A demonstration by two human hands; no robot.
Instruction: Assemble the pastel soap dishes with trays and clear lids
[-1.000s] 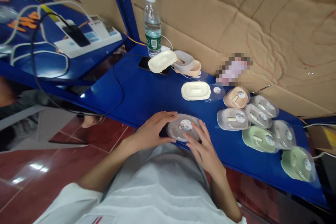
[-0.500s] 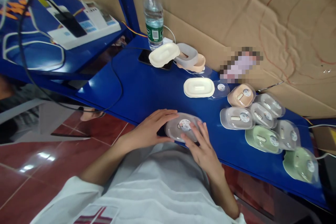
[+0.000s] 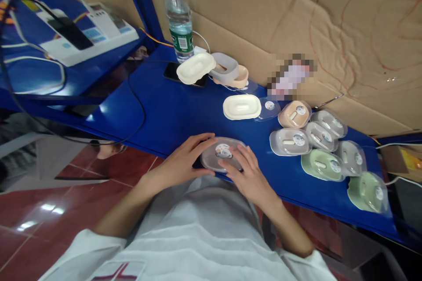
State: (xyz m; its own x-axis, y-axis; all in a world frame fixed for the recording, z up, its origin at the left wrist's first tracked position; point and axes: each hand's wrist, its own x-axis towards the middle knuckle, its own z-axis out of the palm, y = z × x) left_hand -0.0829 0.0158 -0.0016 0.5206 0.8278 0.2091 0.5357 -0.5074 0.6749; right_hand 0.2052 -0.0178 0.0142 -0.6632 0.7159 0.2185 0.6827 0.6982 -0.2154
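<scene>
A grey oval soap box with a clear lid and a round white label lies at the near edge of the blue table, between my hands. My left hand curves around its left end, with the thumb on the near side and the fingers on the far side. Across the right part of the lid rest the spread fingers of my right hand, partly covering it. Beyond the box, a cream soap dish sits next to a loose clear lid.
Several lidded soap boxes in grey, peach and green stand on the right. At the back are a cream tray, a grey dish, a peach dish, a phone and a water bottle. A power strip with cables lies left.
The view has shifted slightly, so the table things appear farther left. My right forearm has swung outward a little; both hands stay at the grey soap box.
</scene>
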